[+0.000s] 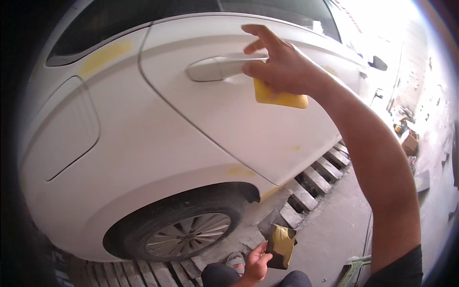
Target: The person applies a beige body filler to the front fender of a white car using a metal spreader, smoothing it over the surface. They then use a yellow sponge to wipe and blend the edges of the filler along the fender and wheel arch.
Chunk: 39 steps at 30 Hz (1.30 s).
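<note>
My right hand [287, 67] is raised beside the rear door of a white car [210, 115], just right of its door handle [217, 69]. A flat yellow spreader [282, 99] shows beneath the palm, gripped by that hand; two fingers stretch out to the left. Low in front of me, my left hand [257, 263] pinches a dark flat board [277, 261]. Yellow putty [281, 239] is smeared over much of its face. Similar yellow patches mark the car body, one under the rear window [105, 56] and one above the wheel arch [239, 171].
The rear wheel [189, 234] stands left of my knees. Slatted floor grating [306, 193] runs along under the car. A greenish frame [354, 272] is at lower right. Boxes and clutter [406, 136] lie by the right wall.
</note>
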Available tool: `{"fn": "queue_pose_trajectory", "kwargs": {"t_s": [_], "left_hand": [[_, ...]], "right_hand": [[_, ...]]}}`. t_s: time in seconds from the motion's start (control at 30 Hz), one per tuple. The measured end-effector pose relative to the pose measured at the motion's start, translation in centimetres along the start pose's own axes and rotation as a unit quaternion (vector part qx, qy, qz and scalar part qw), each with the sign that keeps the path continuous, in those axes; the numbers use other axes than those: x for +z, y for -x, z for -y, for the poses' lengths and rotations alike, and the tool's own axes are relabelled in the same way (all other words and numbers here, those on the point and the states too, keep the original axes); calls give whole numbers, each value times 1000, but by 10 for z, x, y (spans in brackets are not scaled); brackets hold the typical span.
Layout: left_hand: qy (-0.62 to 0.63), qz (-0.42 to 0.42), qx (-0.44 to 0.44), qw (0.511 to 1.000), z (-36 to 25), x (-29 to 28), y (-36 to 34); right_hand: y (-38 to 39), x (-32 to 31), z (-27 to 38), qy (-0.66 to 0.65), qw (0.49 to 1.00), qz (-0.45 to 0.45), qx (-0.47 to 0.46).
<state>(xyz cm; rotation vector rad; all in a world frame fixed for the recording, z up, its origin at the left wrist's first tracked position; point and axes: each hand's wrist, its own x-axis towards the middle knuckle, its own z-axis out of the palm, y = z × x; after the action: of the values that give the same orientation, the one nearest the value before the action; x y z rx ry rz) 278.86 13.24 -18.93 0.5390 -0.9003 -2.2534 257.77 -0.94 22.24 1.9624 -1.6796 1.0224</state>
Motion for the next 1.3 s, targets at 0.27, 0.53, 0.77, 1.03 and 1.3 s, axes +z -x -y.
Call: {"fn": "queue_pose_trajectory", "kwargs": {"t_s": [0.27, 0.53, 0.77, 1.03, 1.3], "left_hand": [[-7, -84, 160, 984, -42, -26, 47], [-22, -196, 222, 955, -84, -36, 84], [22, -166, 176, 970, -79, -46, 54], [59, -114, 128, 984, -61, -55, 39], [47, -82, 123, 988, -50, -58, 22]], "right_hand": [[-7, -8, 26, 5, 993, 55, 102], [55, -69, 2, 2, 997, 69, 34], [168, -198, 36, -74, 986, 20, 148], [286, -267, 84, 3, 944, -130, 303], [436, -205, 167, -196, 908, -283, 238]]}}
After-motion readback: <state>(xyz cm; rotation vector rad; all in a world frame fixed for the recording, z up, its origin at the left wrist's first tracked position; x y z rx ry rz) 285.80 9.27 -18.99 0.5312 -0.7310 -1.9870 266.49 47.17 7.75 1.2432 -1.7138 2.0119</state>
